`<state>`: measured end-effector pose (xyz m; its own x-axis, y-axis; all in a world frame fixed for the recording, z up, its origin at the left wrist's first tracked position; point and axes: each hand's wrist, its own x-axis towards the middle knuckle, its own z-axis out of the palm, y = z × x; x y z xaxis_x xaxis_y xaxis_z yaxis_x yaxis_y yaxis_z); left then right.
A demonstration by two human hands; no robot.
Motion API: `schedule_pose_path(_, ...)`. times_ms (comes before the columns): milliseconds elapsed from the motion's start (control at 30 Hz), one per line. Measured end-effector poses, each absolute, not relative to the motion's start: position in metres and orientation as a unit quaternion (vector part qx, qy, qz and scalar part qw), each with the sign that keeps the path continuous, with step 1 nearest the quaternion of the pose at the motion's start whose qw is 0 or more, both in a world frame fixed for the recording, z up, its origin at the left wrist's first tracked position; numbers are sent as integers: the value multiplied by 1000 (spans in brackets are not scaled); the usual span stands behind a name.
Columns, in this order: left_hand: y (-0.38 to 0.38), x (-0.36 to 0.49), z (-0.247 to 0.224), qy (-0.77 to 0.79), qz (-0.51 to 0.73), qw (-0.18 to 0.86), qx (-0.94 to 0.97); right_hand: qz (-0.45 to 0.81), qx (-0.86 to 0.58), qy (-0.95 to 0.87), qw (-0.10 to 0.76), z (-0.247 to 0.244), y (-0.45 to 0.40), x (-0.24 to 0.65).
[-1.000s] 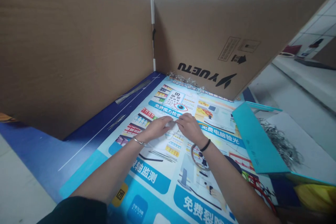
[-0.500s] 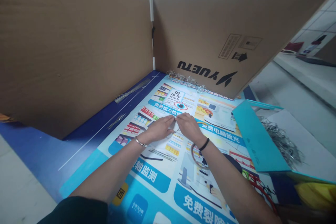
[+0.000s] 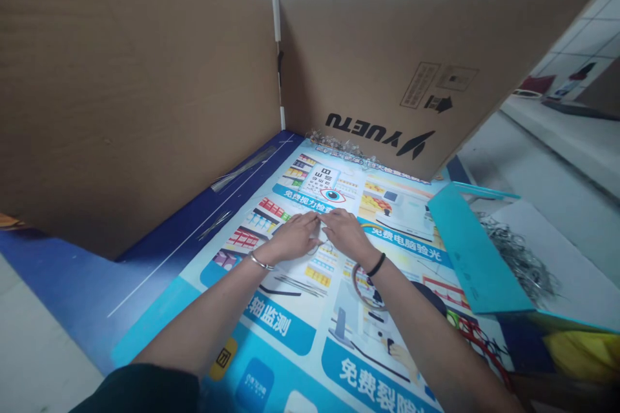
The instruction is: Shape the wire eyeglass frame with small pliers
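Note:
Both hands meet over the middle of a printed blue and white sheet [image 3: 295, 300]. My left hand [image 3: 296, 237], with a silver bangle at the wrist, has its fingers closed around something thin that I cannot make out. Against its fingertips is my right hand [image 3: 346, 232], a black band at the wrist, its fingers also bent together on something too small to name. A thin curved wire shows just below the fingertips. Nearer me on the sheet, a few thin straight wires [image 3: 300, 285] lie below my left hand. Beside my right wrist is a round ring [image 3: 361, 287].
Cardboard panels [image 3: 368, 64] stand at the back and left. A turquoise box [image 3: 477, 258] at the right holds tangled wire pieces [image 3: 520, 261]. Clear scraps [image 3: 339, 142] lie along the back panel. Wire bundles [image 3: 242, 168] lie at left; red cords [image 3: 479, 339] are at lower right.
The camera view has shifted slightly. My fingers have moved a little at the fingertips, and both hands stay together in nearly the same place.

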<state>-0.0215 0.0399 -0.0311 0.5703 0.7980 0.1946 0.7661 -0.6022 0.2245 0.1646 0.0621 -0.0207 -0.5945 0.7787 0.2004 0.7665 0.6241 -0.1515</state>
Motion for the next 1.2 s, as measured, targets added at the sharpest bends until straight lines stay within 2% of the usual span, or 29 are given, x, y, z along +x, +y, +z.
schedule_pose_path(233,36,-23,-27,464,137,58,873,41,-445,-888,109,-13,59,164)
schedule_pose_path(400,36,-24,-28,458,152,69,873,38,-435,-889,139,-17,58,165)
schedule_pose_path(700,43,-26,-27,420,240,112,868,34,-419,-880,222,-26,64,170)
schedule_pose_path(1200,51,-32,-32,427,392,94,809,22,-403,-877,259,-23,65,171)
